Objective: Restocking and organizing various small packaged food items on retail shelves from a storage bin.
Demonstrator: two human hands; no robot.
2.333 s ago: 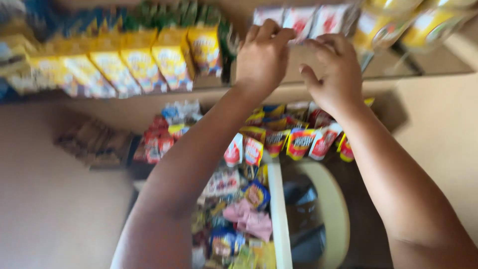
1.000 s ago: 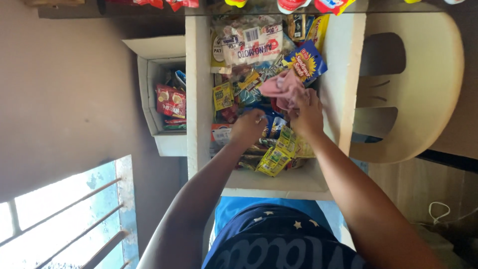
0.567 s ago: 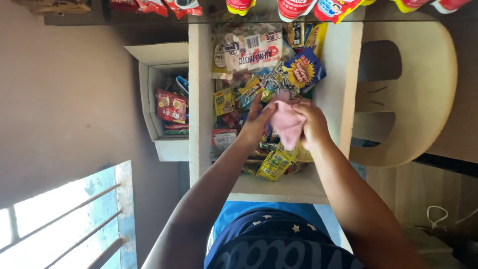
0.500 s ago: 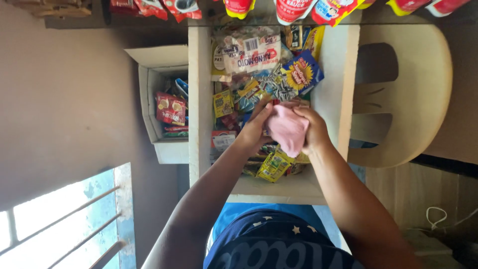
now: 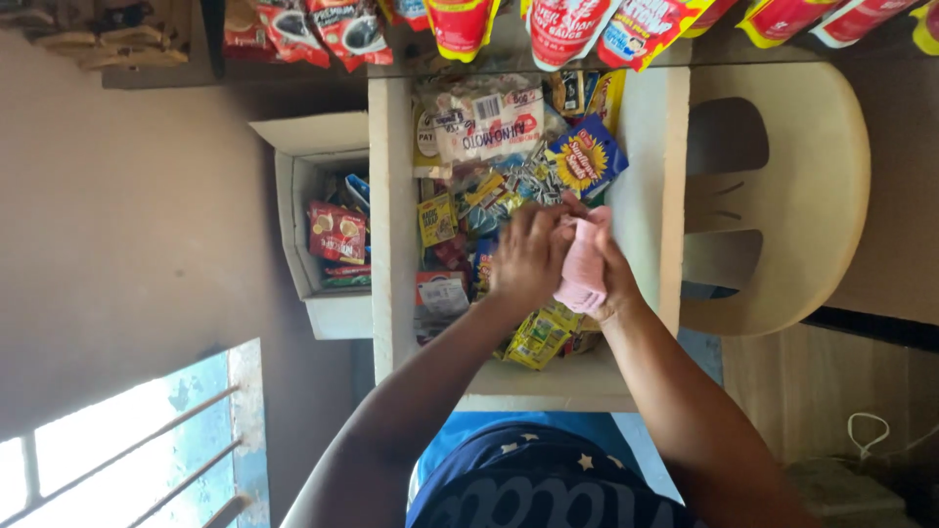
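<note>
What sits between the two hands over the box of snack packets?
In the head view, a pink cloth is pressed between the left hand and right hand, above the box.

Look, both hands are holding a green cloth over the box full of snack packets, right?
Not quite: the cloth is pink, not green. The head view shows the left hand and the right hand holding it over the box full of snack packets.

Packets (image 5: 489, 186) crowding the white box (image 5: 391, 215), hanging sachets (image 5: 567, 24) above, chair (image 5: 782, 196) alongside
</note>
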